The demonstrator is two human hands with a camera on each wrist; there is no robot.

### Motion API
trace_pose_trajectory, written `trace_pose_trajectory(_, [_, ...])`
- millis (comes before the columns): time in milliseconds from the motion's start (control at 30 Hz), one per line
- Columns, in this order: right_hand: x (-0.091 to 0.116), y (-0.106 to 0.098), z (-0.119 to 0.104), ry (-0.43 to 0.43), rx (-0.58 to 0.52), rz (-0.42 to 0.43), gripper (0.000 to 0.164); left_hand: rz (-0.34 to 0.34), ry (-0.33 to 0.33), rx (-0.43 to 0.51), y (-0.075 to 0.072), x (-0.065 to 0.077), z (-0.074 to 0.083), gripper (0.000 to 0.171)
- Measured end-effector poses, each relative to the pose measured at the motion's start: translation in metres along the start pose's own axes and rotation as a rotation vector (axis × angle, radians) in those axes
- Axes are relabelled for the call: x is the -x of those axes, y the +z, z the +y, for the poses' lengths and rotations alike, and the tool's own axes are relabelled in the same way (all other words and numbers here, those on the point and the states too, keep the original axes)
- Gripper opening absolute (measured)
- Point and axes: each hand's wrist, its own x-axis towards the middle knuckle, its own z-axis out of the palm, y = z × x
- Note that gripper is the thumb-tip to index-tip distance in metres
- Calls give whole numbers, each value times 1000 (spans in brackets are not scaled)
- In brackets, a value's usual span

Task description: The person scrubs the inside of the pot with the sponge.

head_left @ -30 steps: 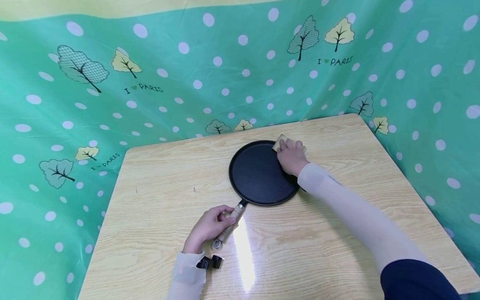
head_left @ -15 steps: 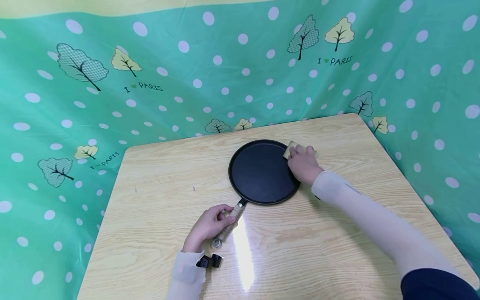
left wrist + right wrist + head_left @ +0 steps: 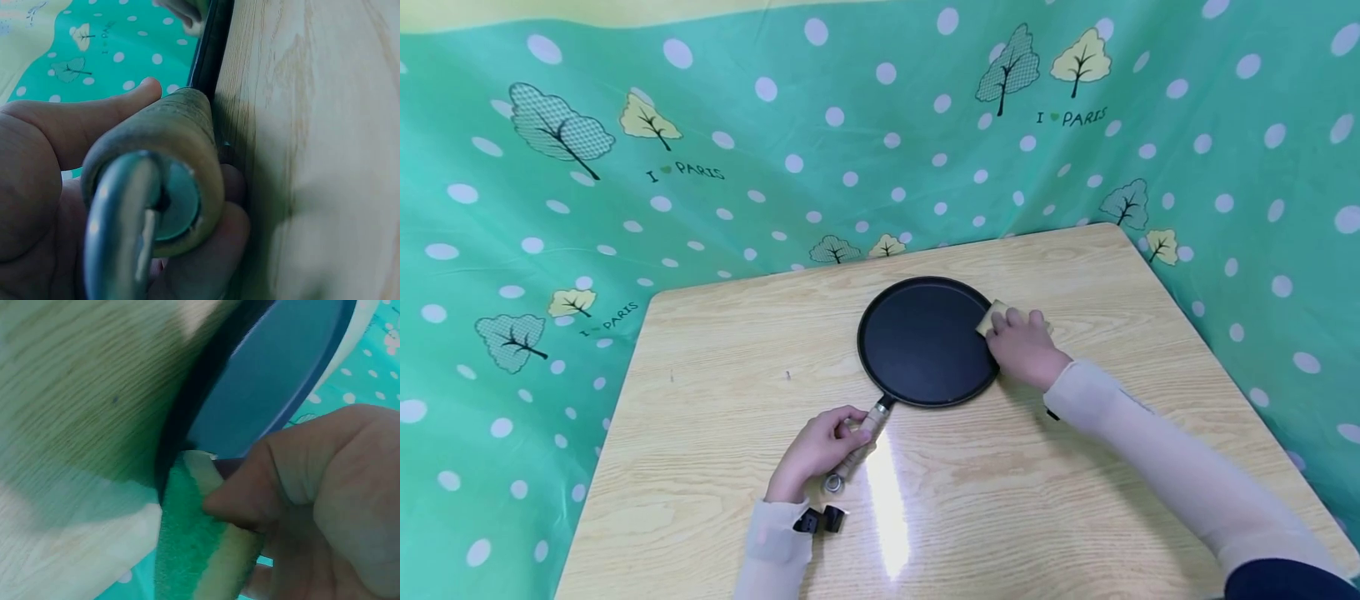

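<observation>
A flat round black frying pan [image 3: 925, 342] lies on the wooden table, its handle [image 3: 874, 423] pointing toward me. My left hand [image 3: 818, 450] holds that handle, thumb on one side and fingers beneath; the left wrist view shows the wood-like grip [image 3: 156, 125] and its metal hanging loop [image 3: 115, 231] close up. At the pan's right rim, my right hand [image 3: 1024, 348] pinches a sponge [image 3: 992, 318]. The right wrist view shows the sponge's green scouring side [image 3: 187, 544] and yellow foam [image 3: 228, 565], with one end against the outer edge of the pan.
Under the pan is a light wooden table [image 3: 722, 358]. A green dotted curtain [image 3: 700, 167] hangs behind it and along both sides. Small black pieces [image 3: 820, 520] sit by my left wrist. A bright light reflection crosses the tabletop below the pan.
My right hand has moved the sponge along the pan's rim, from the upper right to the right side, toward me. The left hand and the pan have stayed in place.
</observation>
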Motion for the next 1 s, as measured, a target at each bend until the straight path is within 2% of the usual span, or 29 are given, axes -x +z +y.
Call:
trace_pose_trajectory(133, [8, 0, -4, -19, -17, -33, 46, -1, 4, 0, 1, 0, -1, 29])
trace_pose_trajectory(633, [25, -9, -16, -70, -200, -155, 48, -6, 5, 3, 0, 0, -2, 30])
trace_pose_trajectory(1000, [38, -13, -18, -176, -346, -180, 51, 7, 4, -2, 1, 0, -1, 29])
